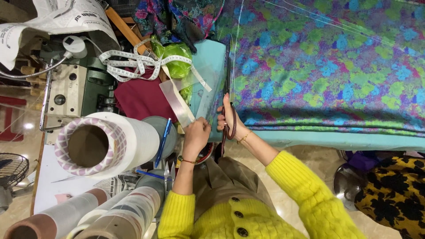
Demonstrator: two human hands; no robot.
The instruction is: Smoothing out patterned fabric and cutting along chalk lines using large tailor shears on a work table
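Rolls of white material (110, 144) stand closest, to the left of the left hand (195, 135), which presses curled fingers on a clear ruler (177, 104). Right hand (226, 119), just beside it, grips dark-handled scissors (228, 95) at the edge of floral fabric (327, 66) on the turquoise table (345, 140). Beyond the ruler, a green plastic bag (175, 57) holds contents I cannot make out.

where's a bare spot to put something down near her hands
Freest is the flat floral fabric right of the scissors. Crowded to the left: ruler, tape measure, sewing machine, rolls. Left hand and right hand sit close together.
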